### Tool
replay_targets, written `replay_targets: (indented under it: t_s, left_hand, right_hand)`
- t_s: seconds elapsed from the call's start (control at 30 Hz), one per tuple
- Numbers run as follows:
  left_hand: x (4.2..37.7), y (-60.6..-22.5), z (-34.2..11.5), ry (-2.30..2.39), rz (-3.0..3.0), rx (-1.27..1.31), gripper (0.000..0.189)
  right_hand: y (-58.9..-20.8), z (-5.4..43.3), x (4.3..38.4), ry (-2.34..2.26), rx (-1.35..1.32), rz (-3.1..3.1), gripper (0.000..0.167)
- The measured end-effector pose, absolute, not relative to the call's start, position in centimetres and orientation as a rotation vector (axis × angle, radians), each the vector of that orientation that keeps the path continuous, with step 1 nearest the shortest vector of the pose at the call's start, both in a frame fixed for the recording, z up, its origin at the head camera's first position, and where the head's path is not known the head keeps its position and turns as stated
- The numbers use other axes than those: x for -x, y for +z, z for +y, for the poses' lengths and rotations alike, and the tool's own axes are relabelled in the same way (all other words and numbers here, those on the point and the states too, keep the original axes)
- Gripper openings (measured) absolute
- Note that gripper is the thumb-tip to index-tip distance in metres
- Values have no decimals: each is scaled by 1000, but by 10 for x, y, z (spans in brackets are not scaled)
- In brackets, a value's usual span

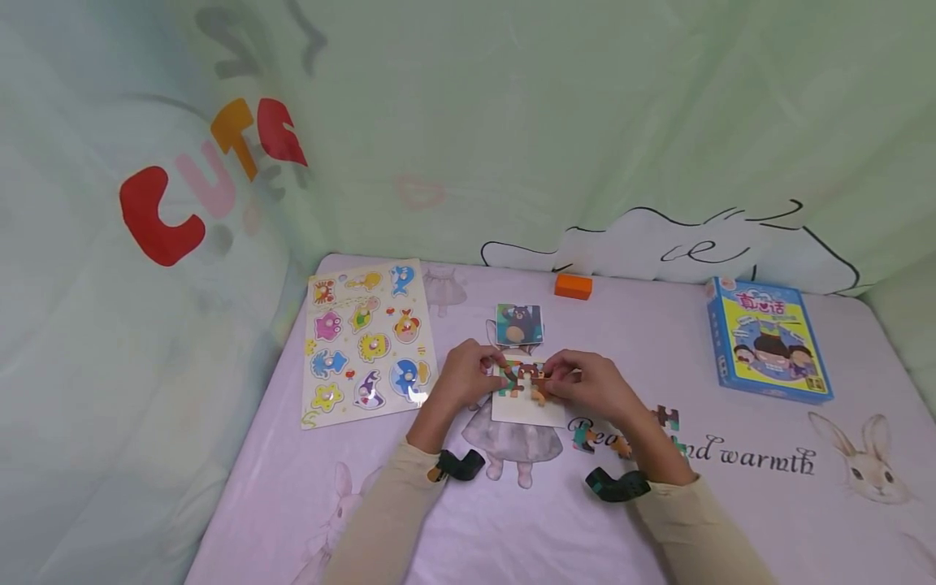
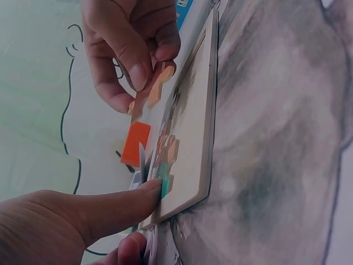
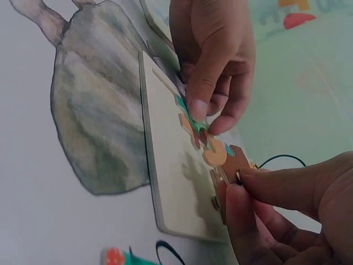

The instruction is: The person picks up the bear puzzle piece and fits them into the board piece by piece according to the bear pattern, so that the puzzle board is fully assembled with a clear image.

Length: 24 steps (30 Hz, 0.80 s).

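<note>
A small pale puzzle board [image 1: 530,414] lies in front of me with joined bear puzzle pieces [image 1: 523,374] along its upper part. At its left edge is my left hand [image 1: 462,372]; the thumb presses a teal piece [image 2: 166,185] and the fingers bend past the edge. My right hand [image 1: 595,383] pinches a brown puzzle piece [image 3: 238,161] between thumb and fingers. That piece is tilted just above the board's right side, close to the laid pieces. Behind the board lies a bear picture card [image 1: 519,325]. Loose puzzle pieces [image 1: 583,439] lie near my right forearm, some partly hidden.
A sea-animal knob puzzle [image 1: 310,325] lies at the left of the printed tablecloth [image 1: 512,528]. An orange block [image 1: 574,286] sits near the back edge. On the right lies a blue and yellow box [image 1: 775,341]. Pale fabric walls [image 1: 570,122] enclose the table's back and sides.
</note>
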<state>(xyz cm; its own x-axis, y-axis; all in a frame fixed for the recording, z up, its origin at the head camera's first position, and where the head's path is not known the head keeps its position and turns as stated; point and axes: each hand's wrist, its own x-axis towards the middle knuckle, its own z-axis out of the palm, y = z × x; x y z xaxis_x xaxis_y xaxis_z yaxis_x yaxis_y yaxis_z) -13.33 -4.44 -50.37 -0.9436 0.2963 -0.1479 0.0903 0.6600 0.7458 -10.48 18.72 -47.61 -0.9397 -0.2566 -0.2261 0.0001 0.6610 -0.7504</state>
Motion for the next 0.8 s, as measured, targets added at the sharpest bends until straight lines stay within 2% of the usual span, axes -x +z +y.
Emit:
replay_targets:
  t_s: [0.4, 0.8]
  left_hand:
    - [133, -503, -44, 1154, 2621, -302, 19]
    - [133, -502, -44, 1120, 2635, -319, 19]
  right_hand:
    - [-479, 169, 108, -1114, 23, 2589, 18]
    - [-481, 158, 109, -1072, -23, 2637, 14]
